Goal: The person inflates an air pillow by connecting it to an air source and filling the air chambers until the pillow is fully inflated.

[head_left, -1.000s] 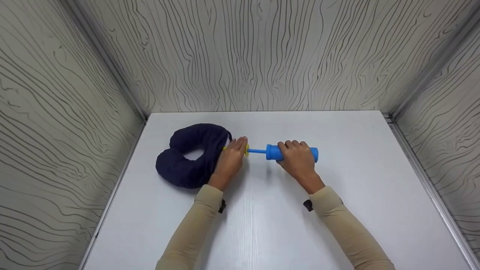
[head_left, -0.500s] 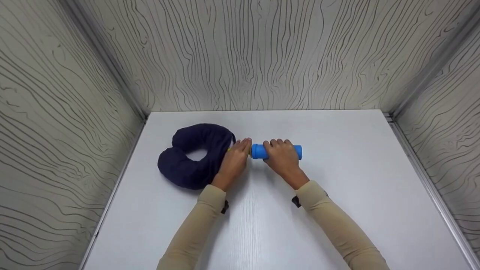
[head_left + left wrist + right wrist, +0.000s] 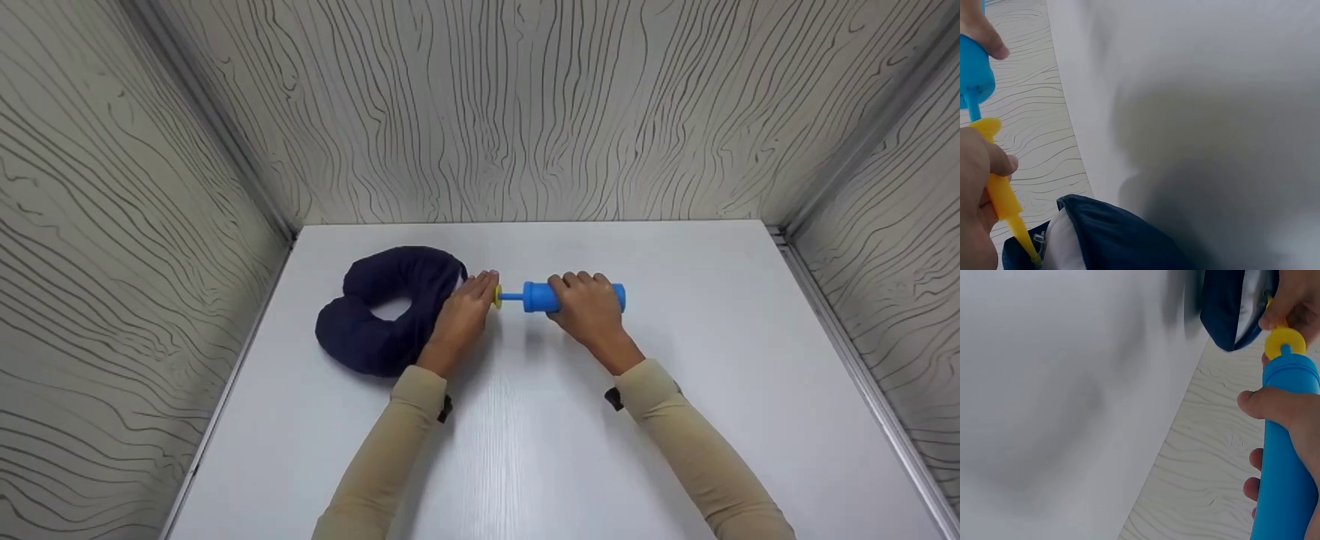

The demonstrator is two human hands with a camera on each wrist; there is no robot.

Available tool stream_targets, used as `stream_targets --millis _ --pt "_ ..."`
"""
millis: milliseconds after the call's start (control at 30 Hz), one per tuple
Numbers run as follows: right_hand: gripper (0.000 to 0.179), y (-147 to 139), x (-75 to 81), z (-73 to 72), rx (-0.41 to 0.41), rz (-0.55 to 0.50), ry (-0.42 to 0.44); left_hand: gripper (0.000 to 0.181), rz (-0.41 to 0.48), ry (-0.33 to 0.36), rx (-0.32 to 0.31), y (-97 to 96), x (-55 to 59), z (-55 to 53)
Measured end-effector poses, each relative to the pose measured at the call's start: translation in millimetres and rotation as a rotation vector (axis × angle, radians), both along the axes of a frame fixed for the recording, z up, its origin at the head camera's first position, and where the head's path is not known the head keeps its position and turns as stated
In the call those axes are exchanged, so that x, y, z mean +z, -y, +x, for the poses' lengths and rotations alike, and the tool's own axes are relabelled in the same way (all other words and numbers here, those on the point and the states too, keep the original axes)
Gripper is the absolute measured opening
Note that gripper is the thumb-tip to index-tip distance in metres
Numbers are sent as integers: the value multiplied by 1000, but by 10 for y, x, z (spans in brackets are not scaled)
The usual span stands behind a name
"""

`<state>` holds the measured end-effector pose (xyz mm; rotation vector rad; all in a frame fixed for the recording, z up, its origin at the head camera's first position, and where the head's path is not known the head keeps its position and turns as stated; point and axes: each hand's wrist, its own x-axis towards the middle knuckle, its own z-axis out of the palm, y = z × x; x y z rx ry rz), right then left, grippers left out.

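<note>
A dark blue U-shaped neck pillow lies on the left part of the table. Beside its right edge, my left hand grips the yellow handle of a hand pump. The handle's tapered nozzle reaches the pale inner part of the pillow, near a clear valve; how deep it sits I cannot tell. My right hand wraps around the pump's blue barrel. Between the hands a short length of blue rod shows. The pump is held level above the table.
The white table is enclosed by wood-grain panels at the back and both sides. Metal edging runs along the table's right side.
The right hand pushed the blue barrel left against the yellow handle, then drew it back right, so the rod shows again. The left hand and pillow shifted only slightly.
</note>
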<state>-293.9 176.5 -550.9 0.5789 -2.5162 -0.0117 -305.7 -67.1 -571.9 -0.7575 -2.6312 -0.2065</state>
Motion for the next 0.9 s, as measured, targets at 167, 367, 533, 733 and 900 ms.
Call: stream_targets --millis 167,367,533,733,900 --pt "57 -196 18 4 -16 -9 11 55 -10 -20 -11 49 -4 -5" --pt "58 -413 13 22 -30 -4 15 53 -2 9 -7 100 -13 -14" --pt "59 -573 43 53 -33 -20 9 54 15 8 -11 154 -34 -30" --pt "59 -662 71 88 -50 -36 17 53 35 -16 16 160 -62 -17" --pt "59 -591 66 121 -45 -9 -2 51 67 -37 21 93 -70 20"
